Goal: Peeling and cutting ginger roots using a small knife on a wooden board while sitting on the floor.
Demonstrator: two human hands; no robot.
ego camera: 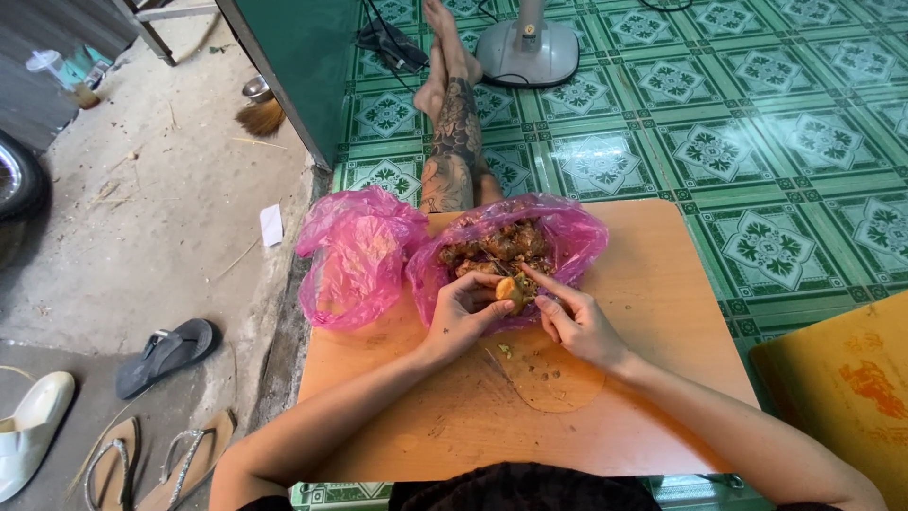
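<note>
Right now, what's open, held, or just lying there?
Pink bag of brown pieces: open.
Other pink bag: crumpled, slack.
Small orange-brown piece: pinched in left hand.
Right hand: fingertip touching the piece.
Dark sandal: lying on concrete.

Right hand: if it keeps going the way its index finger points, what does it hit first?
The right hand points up-left at the small brown-orange piece held by the left hand; it likely meets that first, seemingly already touching.

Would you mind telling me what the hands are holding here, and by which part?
The left hand pinches a small yellowish-brown piece by its left side, over the pink bag. The right hand touches its top with the fingertips.
</note>
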